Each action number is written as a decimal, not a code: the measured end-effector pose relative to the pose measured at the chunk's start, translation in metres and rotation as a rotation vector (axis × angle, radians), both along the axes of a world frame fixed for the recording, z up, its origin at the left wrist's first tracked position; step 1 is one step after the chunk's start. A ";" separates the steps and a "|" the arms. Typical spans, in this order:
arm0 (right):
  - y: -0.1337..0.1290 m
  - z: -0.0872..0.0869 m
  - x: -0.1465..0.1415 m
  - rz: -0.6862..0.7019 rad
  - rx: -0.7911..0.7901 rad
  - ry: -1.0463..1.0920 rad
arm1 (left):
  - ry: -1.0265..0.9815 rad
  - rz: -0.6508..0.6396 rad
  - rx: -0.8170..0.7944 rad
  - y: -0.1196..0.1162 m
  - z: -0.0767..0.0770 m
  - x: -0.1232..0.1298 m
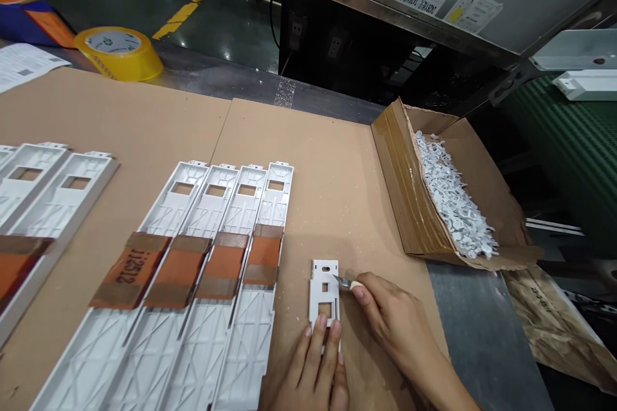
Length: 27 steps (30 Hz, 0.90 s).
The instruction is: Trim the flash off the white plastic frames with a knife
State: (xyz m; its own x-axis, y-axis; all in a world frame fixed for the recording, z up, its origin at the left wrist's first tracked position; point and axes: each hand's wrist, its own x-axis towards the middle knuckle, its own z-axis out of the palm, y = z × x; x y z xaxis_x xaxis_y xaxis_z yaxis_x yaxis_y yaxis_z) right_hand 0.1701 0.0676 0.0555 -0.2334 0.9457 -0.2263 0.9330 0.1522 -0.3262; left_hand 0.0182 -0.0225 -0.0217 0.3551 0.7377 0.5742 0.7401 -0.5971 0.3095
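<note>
A small white plastic panel [316, 289] with cut-out holes lies on the cardboard, upright in my view. My left hand [318, 366] rests on its near end, fingers stretched out flat over the plastic. In my right hand [398, 314] a small craft knife [344, 282] is pinched between thumb and fingers. Its blade points left and meets the panel's right edge near the upper holes. Most of the knife's handle is hidden in my grip. Left of the panel lie several long white plastic strips [243, 327] side by side, each with an orange-brown patch [264, 255] across it.
An open cardboard box [395, 173] of small white plastic pieces [453, 192] stands at the right. More white strips [91, 192] lie far left. Yellow tape rolls [144, 64] sit at the back edge. A green conveyor belt [569, 135] runs beyond the box.
</note>
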 end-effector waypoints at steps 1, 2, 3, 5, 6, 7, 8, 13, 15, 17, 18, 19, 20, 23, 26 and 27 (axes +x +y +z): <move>-0.002 -0.001 -0.002 0.002 -0.026 0.070 | 0.002 -0.001 0.007 0.000 0.000 0.000; -0.003 -0.002 -0.004 0.017 -0.048 0.131 | 0.005 -0.002 0.014 0.001 0.000 0.000; -0.005 -0.003 -0.006 0.040 -0.068 0.179 | 0.005 -0.001 0.024 0.001 0.000 0.001; -0.007 -0.005 -0.010 0.075 -0.104 0.239 | 0.000 0.001 0.041 0.003 0.001 0.002; -0.007 -0.006 -0.011 0.091 -0.124 0.264 | -0.009 0.005 0.046 0.003 0.001 0.002; -0.007 -0.005 -0.012 0.114 -0.147 0.295 | -0.023 0.013 0.049 0.004 0.001 0.002; -0.007 -0.003 -0.012 0.139 -0.167 0.335 | -0.035 0.017 0.054 0.004 0.001 0.003; -0.011 0.000 -0.004 0.025 -0.125 0.447 | -0.023 0.003 0.030 0.002 -0.001 0.001; -0.015 -0.004 -0.002 -0.113 -0.104 0.440 | -0.009 -0.006 -0.019 0.000 -0.003 0.000; -0.018 -0.010 -0.004 -0.244 -0.140 0.450 | -0.017 -0.008 -0.037 -0.001 -0.005 0.000; -0.020 -0.012 -0.007 -0.297 -0.167 0.459 | -0.034 0.004 -0.026 -0.002 -0.006 0.001; -0.022 -0.014 -0.011 -0.341 -0.192 0.468 | -0.050 0.017 -0.013 -0.003 -0.007 0.001; -0.023 -0.015 -0.015 -0.371 -0.218 0.479 | -0.060 0.023 -0.006 -0.004 -0.007 0.000; -0.027 -0.015 -0.028 -0.435 -0.293 0.560 | -0.033 -0.032 -0.066 -0.008 -0.003 -0.004; -0.032 -0.012 -0.038 -0.529 -0.331 0.729 | -0.078 -0.086 -0.132 -0.012 0.005 -0.012; -0.034 -0.011 -0.040 -0.566 -0.342 0.799 | -0.128 -0.087 -0.147 -0.013 0.007 -0.015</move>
